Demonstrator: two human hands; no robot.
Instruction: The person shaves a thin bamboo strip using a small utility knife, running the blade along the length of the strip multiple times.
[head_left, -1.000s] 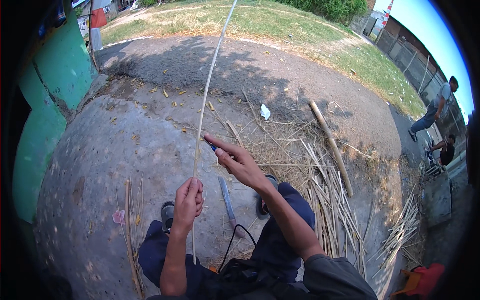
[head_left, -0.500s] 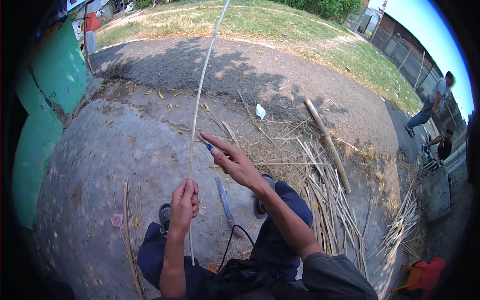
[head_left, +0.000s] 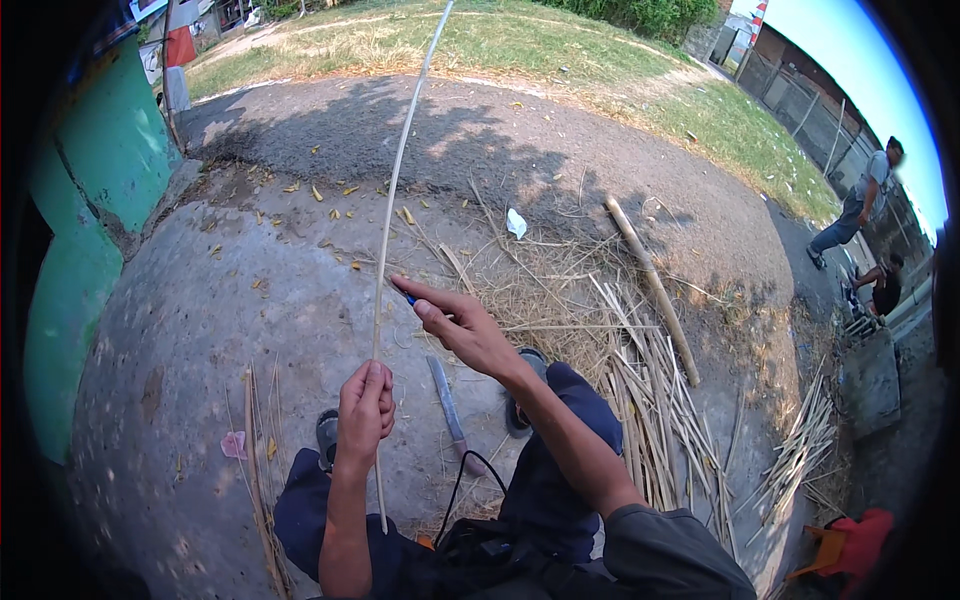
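A long, thin pale bamboo strip [head_left: 394,190] stands nearly upright in front of me, its top running out of view and its lower end near my lap. Around its lower part my left hand [head_left: 364,408] is closed. My right hand [head_left: 460,328] is closed on a small blue-handled knife [head_left: 408,297], mostly hidden by the fingers. The index finger stretches forward, and its tip is close beside the strip; whether the blade touches it I cannot tell. On the concrete between my feet lies a large knife [head_left: 446,400] with a wooden handle.
Split bamboo strips [head_left: 660,420] lie piled to my right, near a thick bamboo pole [head_left: 652,285]. Another bundle [head_left: 797,450] is farther right. Several long strips [head_left: 262,490] lie at my left. Two people [head_left: 860,205] are at the far right. A green wall [head_left: 110,190] borders the left.
My right hand has shifted slightly left, bringing the small knife nearer the bamboo strip. My left hand keeps its grip in almost the same place.
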